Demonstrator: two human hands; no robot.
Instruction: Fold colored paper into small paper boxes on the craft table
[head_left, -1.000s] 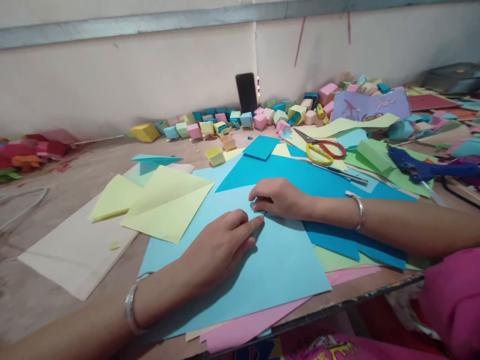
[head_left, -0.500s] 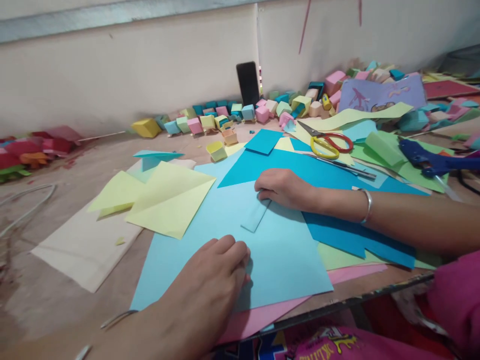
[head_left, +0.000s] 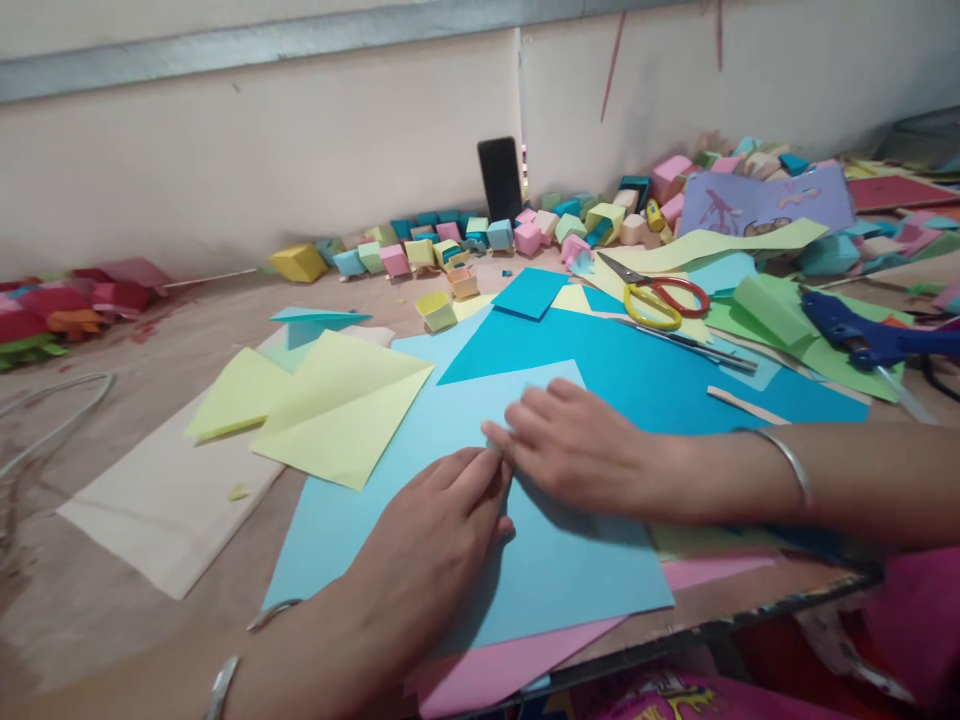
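My left hand (head_left: 446, 520) rests on a light blue sheet of paper (head_left: 592, 590), its fingers closed and bent down. Against its fingertips lies my right hand (head_left: 566, 440), slightly blurred, with the index finger reaching to the left hand and the other fingers curled. Whatever is between or under the fingers is hidden; the small folded light blue strip seen earlier does not show. Left of the hands lie creased pale yellow papers (head_left: 352, 400). A darker blue sheet (head_left: 630, 365) is beyond the right hand.
Scissors (head_left: 652, 300) with red and yellow handles lie on papers at the back right, near a blue glue gun (head_left: 862, 330). Many small paper cubes (head_left: 394, 260) line the wall. A black phone (head_left: 500, 180) leans there. A white cable (head_left: 67, 380) lies at left.
My right hand has come nearer and now meets my left hand's fingertips. The folded light blue strip, visible under the right hand before, is now out of sight.
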